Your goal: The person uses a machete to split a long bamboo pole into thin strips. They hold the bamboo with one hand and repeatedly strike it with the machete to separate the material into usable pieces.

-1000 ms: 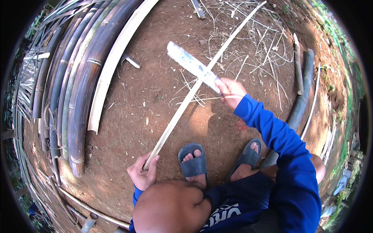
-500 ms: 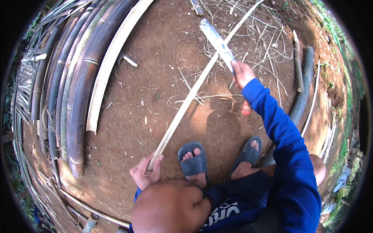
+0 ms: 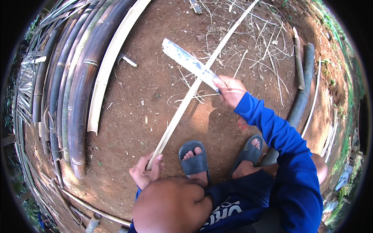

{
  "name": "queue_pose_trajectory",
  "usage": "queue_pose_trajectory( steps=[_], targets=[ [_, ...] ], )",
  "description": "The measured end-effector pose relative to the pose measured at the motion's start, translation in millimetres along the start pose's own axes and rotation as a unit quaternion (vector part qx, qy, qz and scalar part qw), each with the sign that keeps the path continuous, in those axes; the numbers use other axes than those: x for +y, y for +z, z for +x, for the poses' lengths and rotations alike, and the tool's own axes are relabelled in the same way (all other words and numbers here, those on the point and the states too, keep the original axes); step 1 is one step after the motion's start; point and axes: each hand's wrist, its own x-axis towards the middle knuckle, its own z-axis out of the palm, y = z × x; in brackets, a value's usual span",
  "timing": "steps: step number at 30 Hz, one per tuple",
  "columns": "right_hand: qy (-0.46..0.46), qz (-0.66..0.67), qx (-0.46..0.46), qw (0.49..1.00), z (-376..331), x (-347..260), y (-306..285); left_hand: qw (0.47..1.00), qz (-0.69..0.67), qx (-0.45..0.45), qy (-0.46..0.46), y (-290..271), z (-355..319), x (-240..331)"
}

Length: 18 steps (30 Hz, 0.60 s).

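My left hand, beside my bent knee, is closed round the near end of a long pale bamboo strip. The strip runs slantwise away from me toward the far right. My right hand grips a machete whose handle is hidden in the fingers. Its broad, pale-worn blade points to the far left and lies across the strip, around the middle of its length. Whether the edge bites into the strip I cannot tell.
Dark bamboo poles lie stacked at the left, with a split bamboo half next to them. Thin shavings litter the ground at the far right. A thick grey pole lies on the right. My sandalled feet are close below the strip.
My right hand has drawn the machete nearer and to the left along the strip, and the blade has turned further left. My left hand keeps its hold in nearly the same place.
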Motion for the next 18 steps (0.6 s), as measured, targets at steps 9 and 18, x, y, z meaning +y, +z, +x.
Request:
queue_pose_trajectory(
  steps=[9, 18],
  targets=[
    [-0.137, -0.012, -0.042, 0.990, -40.6, -10.1, 40.8, 0.998, -0.052, -0.013, 0.030, 18.2, 10.5, -0.6],
    [-0.047, 0.026, 0.077, 0.996, -9.9, 11.2, 42.1, 0.970, -0.232, -0.056, -0.051, 24.5, 22.6, -9.1]
  ],
)
